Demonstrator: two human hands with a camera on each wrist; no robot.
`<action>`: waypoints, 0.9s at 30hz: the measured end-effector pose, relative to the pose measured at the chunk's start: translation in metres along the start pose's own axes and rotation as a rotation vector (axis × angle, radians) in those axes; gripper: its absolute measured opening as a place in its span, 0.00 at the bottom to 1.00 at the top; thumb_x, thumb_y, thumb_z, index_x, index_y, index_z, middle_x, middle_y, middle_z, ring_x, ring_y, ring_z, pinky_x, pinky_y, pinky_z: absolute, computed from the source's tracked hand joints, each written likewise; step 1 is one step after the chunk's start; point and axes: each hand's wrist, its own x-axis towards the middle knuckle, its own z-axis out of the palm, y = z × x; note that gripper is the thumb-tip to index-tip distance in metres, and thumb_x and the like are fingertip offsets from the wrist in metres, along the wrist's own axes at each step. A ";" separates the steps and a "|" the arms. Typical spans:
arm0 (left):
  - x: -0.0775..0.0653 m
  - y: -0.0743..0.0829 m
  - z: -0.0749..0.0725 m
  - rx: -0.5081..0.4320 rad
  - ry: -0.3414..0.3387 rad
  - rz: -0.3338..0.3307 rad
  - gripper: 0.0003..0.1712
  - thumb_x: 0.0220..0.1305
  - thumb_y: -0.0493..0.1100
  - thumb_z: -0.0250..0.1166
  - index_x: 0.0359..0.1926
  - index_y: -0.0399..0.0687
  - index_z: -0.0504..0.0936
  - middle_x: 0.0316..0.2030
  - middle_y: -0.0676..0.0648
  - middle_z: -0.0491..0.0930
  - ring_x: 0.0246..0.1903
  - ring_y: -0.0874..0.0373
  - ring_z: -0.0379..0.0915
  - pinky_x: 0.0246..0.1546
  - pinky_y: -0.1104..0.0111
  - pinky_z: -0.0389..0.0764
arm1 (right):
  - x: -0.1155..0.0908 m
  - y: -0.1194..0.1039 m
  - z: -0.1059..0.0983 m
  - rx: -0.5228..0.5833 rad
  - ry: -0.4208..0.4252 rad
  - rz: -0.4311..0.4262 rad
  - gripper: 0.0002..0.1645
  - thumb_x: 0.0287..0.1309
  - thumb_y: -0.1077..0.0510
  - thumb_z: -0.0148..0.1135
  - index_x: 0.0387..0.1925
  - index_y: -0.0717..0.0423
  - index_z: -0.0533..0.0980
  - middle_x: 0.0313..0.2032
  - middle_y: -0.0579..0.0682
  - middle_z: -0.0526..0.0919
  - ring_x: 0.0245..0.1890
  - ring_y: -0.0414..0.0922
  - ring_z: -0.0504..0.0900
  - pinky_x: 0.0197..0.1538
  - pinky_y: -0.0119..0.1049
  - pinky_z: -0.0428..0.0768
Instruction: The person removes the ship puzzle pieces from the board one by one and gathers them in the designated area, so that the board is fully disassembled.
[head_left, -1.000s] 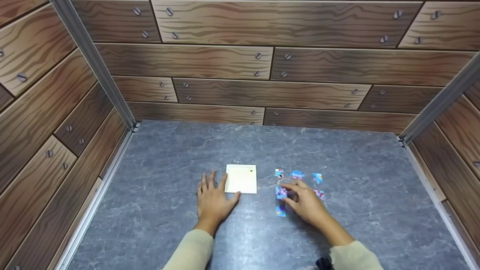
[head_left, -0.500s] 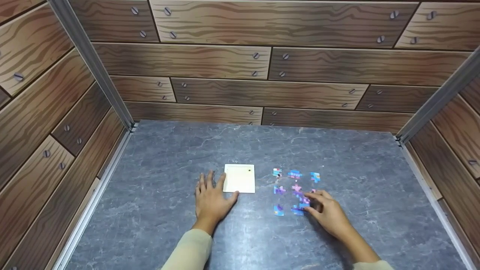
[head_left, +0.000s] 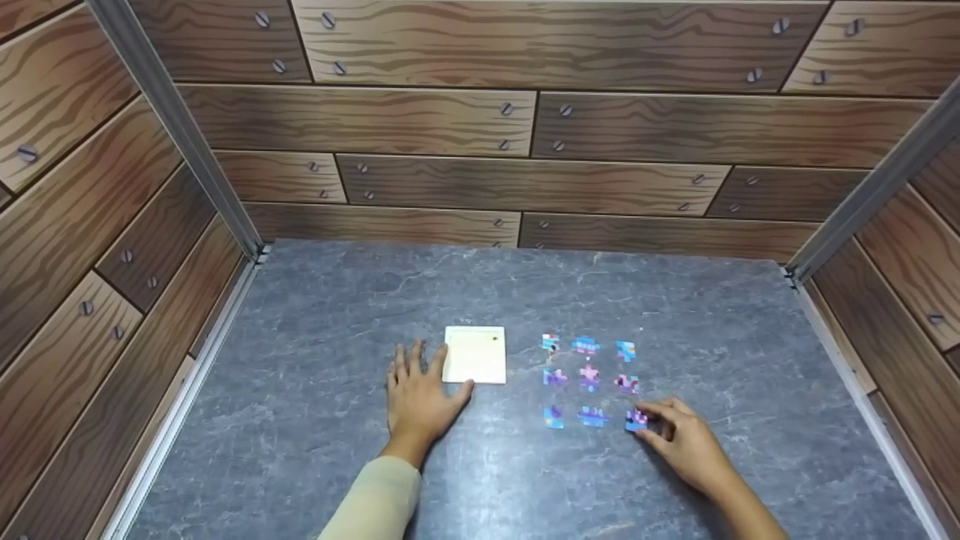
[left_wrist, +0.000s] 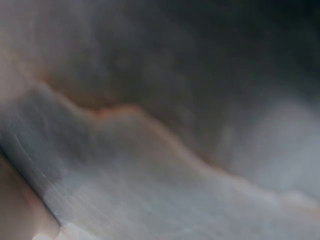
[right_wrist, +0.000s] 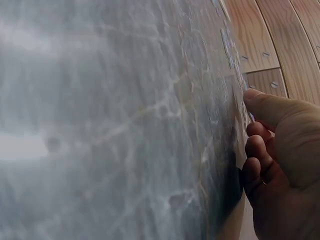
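Observation:
In the head view my left hand [head_left: 418, 401] lies flat with fingers spread, thumb and index finger along the left and near edges of a cream square puzzle board [head_left: 475, 356]. My right hand [head_left: 686, 442] pinches a purple and blue jigsaw piece [head_left: 636, 420] between thumb and index finger, at the near right end of the loose pieces. To its left lie a blue-purple jigsaw piece [head_left: 592, 417] and a corner piece [head_left: 553, 418]. Just beyond it is a pink and red jigsaw piece [head_left: 627, 383]. The left wrist view is too blurred to show the hand's work.
More jigsaw pieces lie apart in rows, among them a pink centre piece [head_left: 589, 375] and a blue piece [head_left: 586, 345]. They rest on a grey marbled table [head_left: 337, 315]. Wood-patterned walls [head_left: 450, 127] with metal corner posts [head_left: 180, 127] enclose the back and sides.
My right hand has moved right along the near row, from the left column to the near right corner. A middle near piece and a right near piece now lie there. The left hand stays put.

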 end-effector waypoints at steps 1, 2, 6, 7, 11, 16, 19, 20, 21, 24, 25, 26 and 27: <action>0.000 0.000 0.000 0.000 -0.003 -0.001 0.51 0.65 0.83 0.58 0.82 0.67 0.67 0.86 0.38 0.56 0.87 0.30 0.43 0.85 0.36 0.51 | 0.000 0.001 0.000 0.006 -0.012 0.007 0.24 0.57 0.64 0.81 0.57 0.56 0.88 0.45 0.46 0.86 0.29 0.30 0.72 0.32 0.27 0.74; 0.000 0.000 0.000 -0.001 -0.005 -0.001 0.51 0.65 0.83 0.58 0.82 0.67 0.67 0.86 0.38 0.56 0.87 0.30 0.42 0.85 0.36 0.51 | 0.001 0.002 0.000 0.014 -0.024 0.018 0.24 0.58 0.63 0.80 0.57 0.56 0.88 0.45 0.47 0.86 0.29 0.30 0.72 0.32 0.27 0.74; 0.000 -0.001 -0.001 -0.016 -0.007 0.002 0.51 0.65 0.83 0.58 0.82 0.68 0.67 0.86 0.38 0.55 0.87 0.31 0.41 0.85 0.36 0.51 | 0.002 0.007 0.000 0.044 -0.061 0.069 0.24 0.60 0.63 0.80 0.58 0.56 0.87 0.47 0.49 0.86 0.30 0.31 0.73 0.34 0.27 0.75; 0.000 -0.001 -0.001 -0.019 -0.004 0.003 0.51 0.65 0.83 0.58 0.82 0.68 0.67 0.86 0.38 0.55 0.87 0.31 0.41 0.85 0.36 0.51 | 0.002 0.007 0.000 0.050 -0.063 0.076 0.24 0.60 0.63 0.80 0.58 0.56 0.87 0.48 0.50 0.86 0.30 0.31 0.73 0.34 0.27 0.75; -0.001 0.000 -0.001 -0.024 0.006 0.005 0.50 0.65 0.82 0.59 0.82 0.69 0.68 0.86 0.38 0.55 0.87 0.31 0.42 0.84 0.35 0.52 | 0.002 0.008 0.000 0.054 -0.069 0.075 0.24 0.59 0.63 0.80 0.58 0.56 0.87 0.48 0.50 0.86 0.31 0.31 0.73 0.35 0.27 0.75; -0.001 -0.001 -0.001 -0.022 0.014 0.009 0.49 0.65 0.81 0.59 0.82 0.69 0.69 0.85 0.37 0.56 0.86 0.30 0.44 0.83 0.34 0.55 | 0.002 0.007 0.000 0.034 -0.092 0.078 0.25 0.62 0.60 0.79 0.60 0.55 0.86 0.49 0.49 0.85 0.32 0.32 0.72 0.36 0.27 0.74; -0.001 -0.001 0.000 -0.018 0.018 0.011 0.49 0.65 0.81 0.60 0.81 0.68 0.69 0.85 0.37 0.57 0.86 0.30 0.44 0.83 0.34 0.55 | 0.002 0.005 -0.001 0.020 -0.097 0.087 0.25 0.62 0.60 0.79 0.61 0.54 0.86 0.49 0.49 0.85 0.32 0.32 0.72 0.36 0.28 0.74; -0.001 -0.001 0.000 -0.017 0.022 0.014 0.49 0.65 0.81 0.60 0.81 0.68 0.69 0.85 0.37 0.57 0.86 0.30 0.45 0.83 0.34 0.55 | 0.002 0.005 -0.001 0.016 -0.099 0.088 0.25 0.62 0.59 0.79 0.61 0.54 0.86 0.49 0.49 0.85 0.32 0.32 0.71 0.35 0.28 0.73; -0.001 -0.001 0.000 -0.014 0.023 0.014 0.49 0.65 0.81 0.60 0.81 0.68 0.69 0.85 0.37 0.57 0.86 0.30 0.45 0.83 0.34 0.55 | 0.003 0.005 -0.001 0.012 -0.100 0.091 0.25 0.63 0.59 0.79 0.61 0.54 0.86 0.49 0.49 0.85 0.32 0.32 0.71 0.35 0.28 0.73; 0.000 -0.001 0.001 -0.007 0.024 0.018 0.50 0.65 0.81 0.59 0.81 0.68 0.69 0.85 0.37 0.58 0.86 0.30 0.45 0.83 0.35 0.55 | 0.003 0.005 0.000 0.011 -0.098 0.096 0.25 0.63 0.60 0.78 0.61 0.54 0.86 0.48 0.49 0.84 0.31 0.32 0.71 0.35 0.28 0.73; 0.000 -0.001 0.002 -0.006 0.024 0.018 0.50 0.65 0.81 0.59 0.82 0.68 0.69 0.85 0.37 0.57 0.86 0.30 0.45 0.83 0.35 0.55 | 0.004 0.005 0.000 0.012 -0.099 0.097 0.25 0.63 0.60 0.78 0.62 0.54 0.86 0.48 0.49 0.84 0.31 0.32 0.71 0.34 0.28 0.73; 0.000 -0.001 0.002 -0.005 0.024 0.017 0.50 0.65 0.81 0.59 0.82 0.68 0.69 0.85 0.37 0.57 0.86 0.30 0.45 0.83 0.35 0.55 | 0.004 0.006 0.000 0.012 -0.099 0.096 0.25 0.63 0.60 0.78 0.62 0.54 0.86 0.48 0.49 0.84 0.31 0.32 0.71 0.34 0.27 0.72; 0.000 -0.001 0.002 -0.003 0.020 0.015 0.50 0.65 0.82 0.59 0.82 0.68 0.69 0.85 0.37 0.57 0.86 0.30 0.45 0.83 0.35 0.55 | 0.004 0.006 0.001 0.013 -0.099 0.096 0.25 0.63 0.60 0.78 0.62 0.54 0.85 0.48 0.49 0.84 0.31 0.32 0.71 0.34 0.27 0.72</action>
